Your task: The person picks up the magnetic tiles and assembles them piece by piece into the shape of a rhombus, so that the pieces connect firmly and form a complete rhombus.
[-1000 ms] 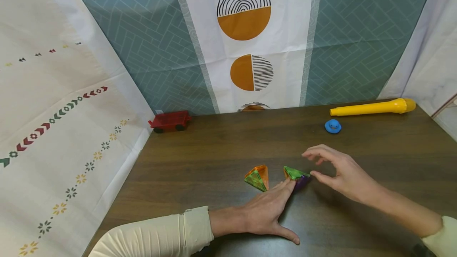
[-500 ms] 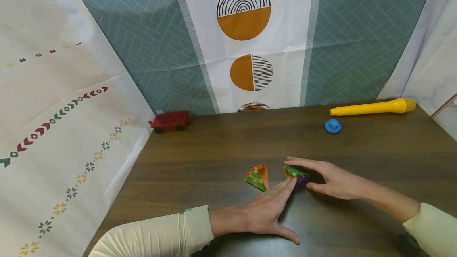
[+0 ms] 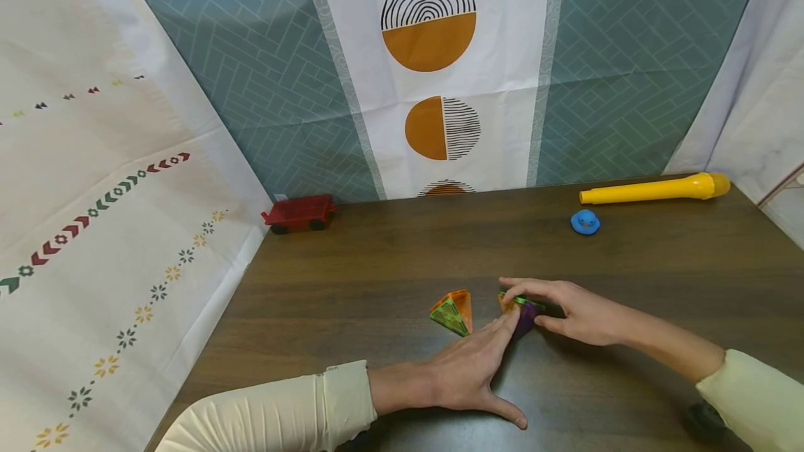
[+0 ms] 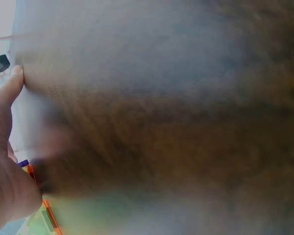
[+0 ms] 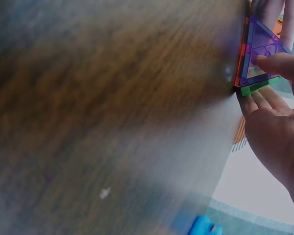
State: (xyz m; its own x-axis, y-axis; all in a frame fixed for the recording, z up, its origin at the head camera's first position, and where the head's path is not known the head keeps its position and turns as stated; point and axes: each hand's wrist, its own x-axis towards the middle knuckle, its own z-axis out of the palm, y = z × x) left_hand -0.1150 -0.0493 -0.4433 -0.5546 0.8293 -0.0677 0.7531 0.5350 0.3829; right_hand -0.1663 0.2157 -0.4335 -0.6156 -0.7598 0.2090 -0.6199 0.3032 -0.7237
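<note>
At the near edge of the worktop [image 3: 377, 257], a pale left sleeve [image 3: 270, 413] reached in from the left and a pale right sleeve [image 3: 754, 396] from the right. The left hand [image 3: 467, 375] lay low over the surface, its fingers straight and together, thumb spread wide toward the near edge; its fingertips touched the purple, green and orange tile shape [image 3: 526, 319]. This shape sat right of the worktop's middle, well away from the side edges. From its right, the right hand [image 3: 581, 312] pinched it, thumb against the purple face and fingers bent over the green side. Just left of the hands stood an orange-and-green tile shape [image 3: 453, 312], apart from the first. Farther off, a blue toy duck [image 3: 585, 222] sat short of the far edge. A red wagon [image 3: 300, 213] stood at the far left corner, and a yellow microphone [image 3: 656, 190] lay along the far edge, near the far right corner. Behind hung a patterned cloth [image 3: 502, 117].
</note>
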